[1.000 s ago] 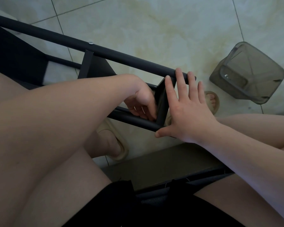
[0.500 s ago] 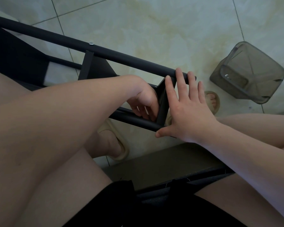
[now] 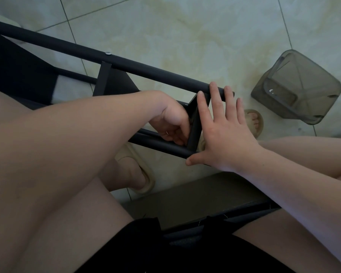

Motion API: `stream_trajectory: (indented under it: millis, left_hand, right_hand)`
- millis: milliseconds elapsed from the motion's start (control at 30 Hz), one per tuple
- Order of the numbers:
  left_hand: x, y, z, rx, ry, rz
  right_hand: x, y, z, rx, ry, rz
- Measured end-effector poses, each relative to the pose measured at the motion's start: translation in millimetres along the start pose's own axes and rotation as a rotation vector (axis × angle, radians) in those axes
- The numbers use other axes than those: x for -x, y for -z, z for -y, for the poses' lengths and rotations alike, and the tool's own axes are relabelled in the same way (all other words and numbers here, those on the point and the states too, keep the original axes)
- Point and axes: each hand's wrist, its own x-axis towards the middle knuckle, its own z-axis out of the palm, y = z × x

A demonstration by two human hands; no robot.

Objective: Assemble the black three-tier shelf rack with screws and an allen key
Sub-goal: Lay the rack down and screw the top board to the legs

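Rack [image 3: 146, 69] lying lengthwise leftward | right hand [image 3: 224, 138] pressing flat on end shelf [image 3: 194, 127] | left hand [image 3: 171, 123] curling just left at lower pole [image 3: 161, 146], contents untellable.

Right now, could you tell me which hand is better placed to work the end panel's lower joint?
Likely left: the left hand curls at that joint beside the end panel; the right hand lies flat, bracing the rack.

Left grip [image 3: 171, 121]: just left of the end plate [image 3: 194, 125]; fingertips curl out of sight, contents not discernible.
Rack [image 3: 146, 69]: tubes and panel well left of the end plate are cut off at the picture's edge.
Sandalled foot [image 3: 253, 123]: right of the end plate, mostly hidden behind the right grip [image 3: 224, 134].
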Motion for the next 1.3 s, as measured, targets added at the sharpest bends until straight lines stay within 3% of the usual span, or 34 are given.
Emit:
stream_trajectory:
  millis: [1067, 1300]
  left_hand:
    - [-0.6, -3.8, -3.0, 0.103, 0.007, -0.042]
    - [-0.6, -5.4, -4.0, 0.03, 0.053, -0.054]
  right_hand:
    - [-0.2, 1.2, -0.4, 0.024, 0.0, -0.001]
    - [-0.4, 0.5, -0.2, 0.024, 0.003, -0.003]
